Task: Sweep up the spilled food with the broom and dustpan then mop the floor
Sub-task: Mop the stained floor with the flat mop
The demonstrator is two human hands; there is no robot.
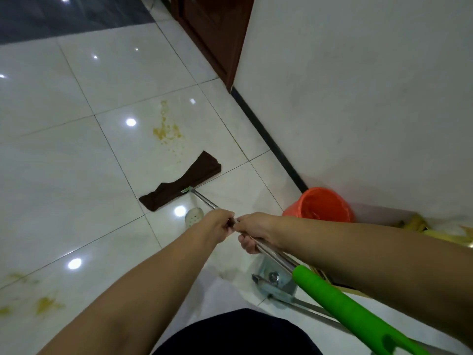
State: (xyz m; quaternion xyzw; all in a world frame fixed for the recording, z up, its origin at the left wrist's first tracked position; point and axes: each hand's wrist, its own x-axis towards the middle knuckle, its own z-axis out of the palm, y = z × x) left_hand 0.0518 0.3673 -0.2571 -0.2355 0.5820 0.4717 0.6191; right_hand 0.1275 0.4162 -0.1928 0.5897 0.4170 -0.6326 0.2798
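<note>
A flat mop with a dark brown cloth head (182,180) lies on the glossy white tile floor. Its metal pole (206,199) runs back to a green grip (340,303) at the lower right. My left hand (217,226) and my right hand (256,233) are both closed on the pole, close together. Yellow food stains (166,130) spread on the tile just beyond the mop head. More yellow smears (46,303) lie at the lower left. No broom is clearly visible.
An orange bucket (322,206) stands against the white wall (358,98) at the right. A metal dustpan-like object (275,280) lies on the floor under my right arm. A round floor drain (194,217) sits near my left hand. A dark wooden door (217,34) is beyond.
</note>
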